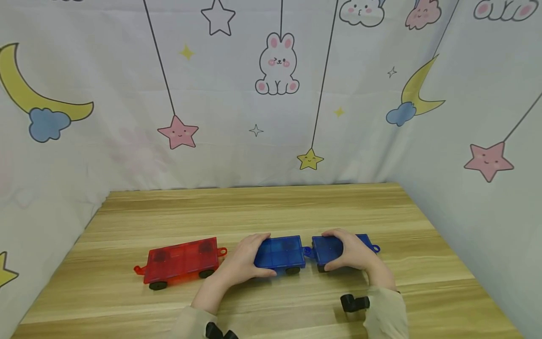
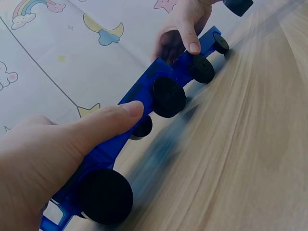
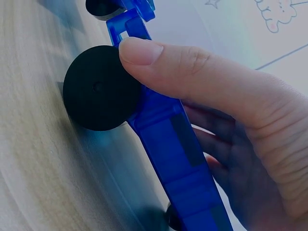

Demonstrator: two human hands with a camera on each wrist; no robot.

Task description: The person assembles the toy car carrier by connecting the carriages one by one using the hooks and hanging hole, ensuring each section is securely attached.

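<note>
Two translucent blue toy train cars with black wheels stand end to end on the wooden table. My left hand [image 1: 239,261] grips the left blue car [image 1: 281,252] at its left end, thumb along the near side and fingers over the far side. Around the right blue car [image 1: 327,248] my right hand [image 1: 355,252] is curled, its thumb on the near side just above a wheel [image 3: 101,89]. Between the cars, the hook and ring couplings [image 1: 308,252] overlap. Part of each car is hidden under the hand that holds it.
A translucent red toy car [image 1: 182,259] stands left of my left hand, with a hook at its left end and a ring [image 1: 222,252] at its right. Behind the wood-grain table [image 1: 262,207] hangs a white cloth [image 1: 237,160] printed with stars, moons and rabbits.
</note>
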